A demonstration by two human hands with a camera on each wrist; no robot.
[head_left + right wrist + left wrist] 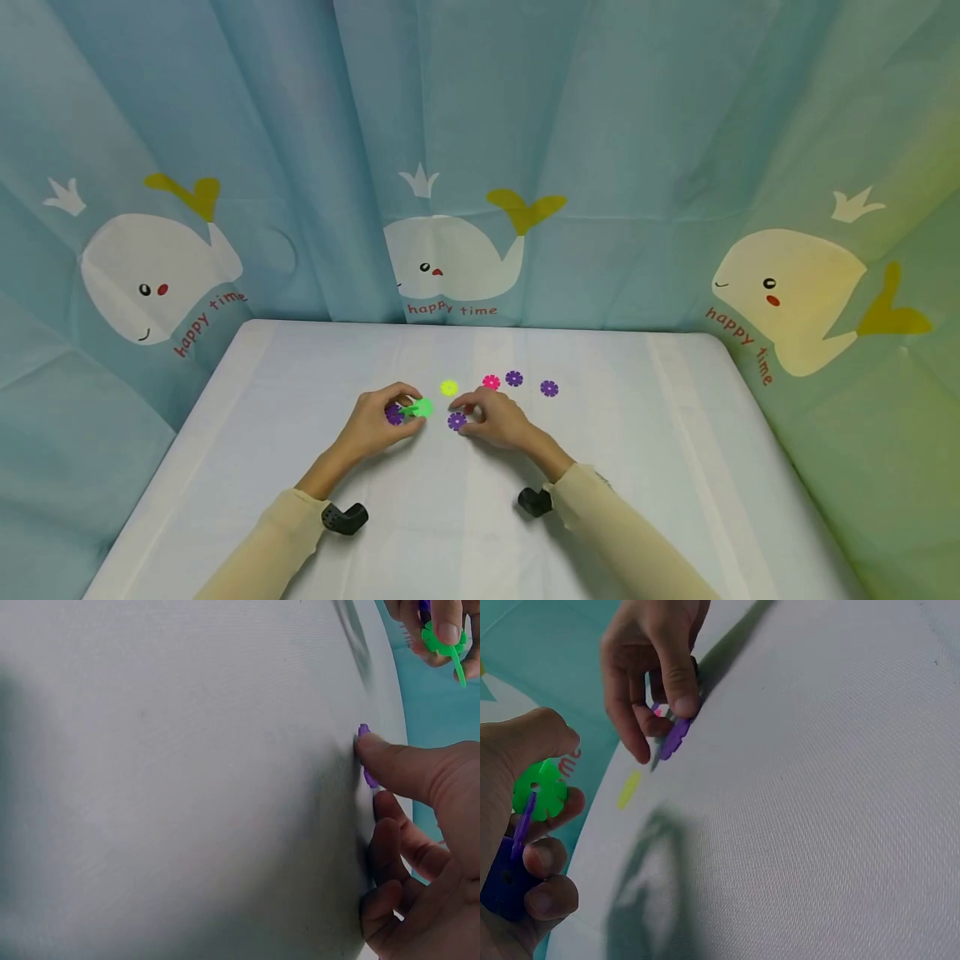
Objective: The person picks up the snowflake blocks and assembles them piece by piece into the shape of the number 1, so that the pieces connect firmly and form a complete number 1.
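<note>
The left hand (pixel 369 422) grips a joined cluster of green (pixel 423 407) and purple discs (pixel 393 414). The thumb of the right hand (pixel 501 419) touches a single purple disc (pixel 457 422) on the white surface (pixel 675 467); whether its fingers pinch that disc, I cannot tell. Beyond the hands lie a yellow disc (pixel 449 387), a pink disc (pixel 491 382) and two more purple discs (pixel 550 388).

Joined green and purple notched discs (pixel 423 407) are held near a separate purple disc (pixel 457 422).
</note>
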